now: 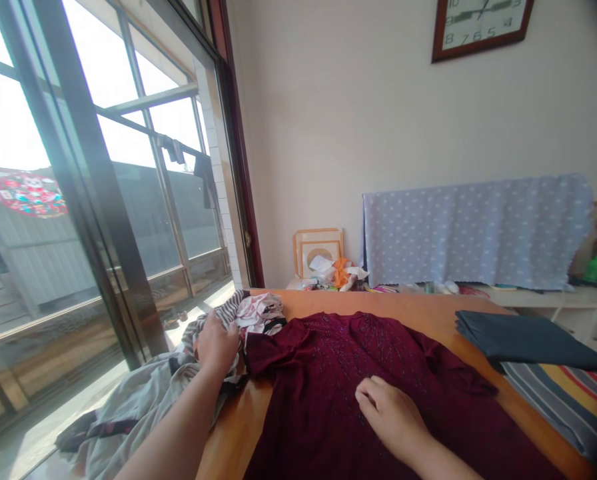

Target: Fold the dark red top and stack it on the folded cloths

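Note:
A maroon short-sleeved top with dark beadwork round its neckline lies spread on the wooden table. Over its front is my right hand, fingers curled in and nothing visible in them; whether it touches the fabric is unclear. My left hand is at the heap of clothes left of the top, against a black-and-white striped garment. Its thumb stands apart, but most of its fingertips are hidden, so a grip cannot be made out. A pinkish-white printed cloth and a pale grey garment belong to the same heap.
On the right, a folded dark cloth rests on a multicoloured striped cloth. A large glass window flanks the left side. Behind the table are picture frames and a polka-dot cover. A clock hangs above.

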The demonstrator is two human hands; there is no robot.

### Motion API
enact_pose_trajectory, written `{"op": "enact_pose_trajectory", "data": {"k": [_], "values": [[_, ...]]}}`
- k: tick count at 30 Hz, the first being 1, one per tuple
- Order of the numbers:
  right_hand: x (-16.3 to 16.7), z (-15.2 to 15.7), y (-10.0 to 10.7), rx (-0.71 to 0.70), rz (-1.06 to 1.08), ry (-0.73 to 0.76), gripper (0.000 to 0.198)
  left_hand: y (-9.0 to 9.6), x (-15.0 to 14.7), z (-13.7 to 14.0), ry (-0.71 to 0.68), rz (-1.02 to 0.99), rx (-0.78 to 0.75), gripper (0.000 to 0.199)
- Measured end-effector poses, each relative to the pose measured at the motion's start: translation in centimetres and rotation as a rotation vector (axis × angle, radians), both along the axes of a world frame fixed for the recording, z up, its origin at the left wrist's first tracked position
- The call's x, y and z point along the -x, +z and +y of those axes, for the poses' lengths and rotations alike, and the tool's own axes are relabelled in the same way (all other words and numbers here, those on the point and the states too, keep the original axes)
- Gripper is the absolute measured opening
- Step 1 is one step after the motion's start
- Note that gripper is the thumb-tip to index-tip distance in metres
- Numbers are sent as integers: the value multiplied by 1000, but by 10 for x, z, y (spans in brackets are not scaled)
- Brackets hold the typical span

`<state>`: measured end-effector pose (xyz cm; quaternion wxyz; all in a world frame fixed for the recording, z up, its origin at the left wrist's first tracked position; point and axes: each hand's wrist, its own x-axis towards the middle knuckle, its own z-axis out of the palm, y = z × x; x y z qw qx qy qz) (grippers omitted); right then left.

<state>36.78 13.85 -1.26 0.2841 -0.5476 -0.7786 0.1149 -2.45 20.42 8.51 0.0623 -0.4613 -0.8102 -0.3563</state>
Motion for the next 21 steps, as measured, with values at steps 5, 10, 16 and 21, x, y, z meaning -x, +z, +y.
{"op": "enact_pose_trajectory", "data": {"k": [5, 10, 16, 21], "values": [[0, 1, 0, 7, 25, 3, 21, -14, -29, 22, -240, 248, 215, 38], [0, 0, 2, 18, 50, -1, 21, -29, -34, 40, -270, 208, 365, 32], [0, 1, 3, 38, 74, -9, 20, -15, -13, 58, -143, 76, 305, 16], [0, 3, 6, 54, 97, -15, 19, -3, 7, 79, -49, -174, 170, 18]]}}
